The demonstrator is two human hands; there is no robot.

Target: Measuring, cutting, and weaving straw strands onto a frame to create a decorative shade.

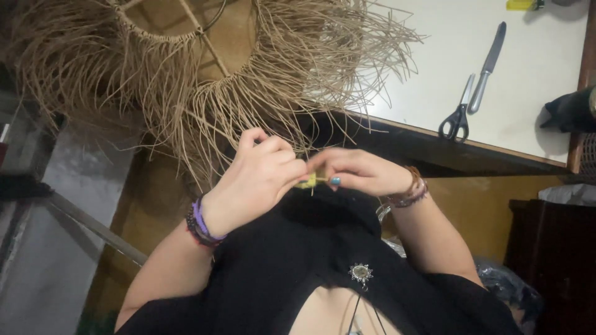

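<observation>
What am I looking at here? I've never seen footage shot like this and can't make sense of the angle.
There is no machine: a camera worn on a person's head looks down at their own two bare hands. The left hand and right hand meet in front of the person's black top and pinch a small yellowish piece between the fingertips; what it is, is too small to tell. Above them hangs a fringed lampshade frame of straw-like fibre. To the right is a white table with black-handled scissors and a table knife lying side by side.
</observation>
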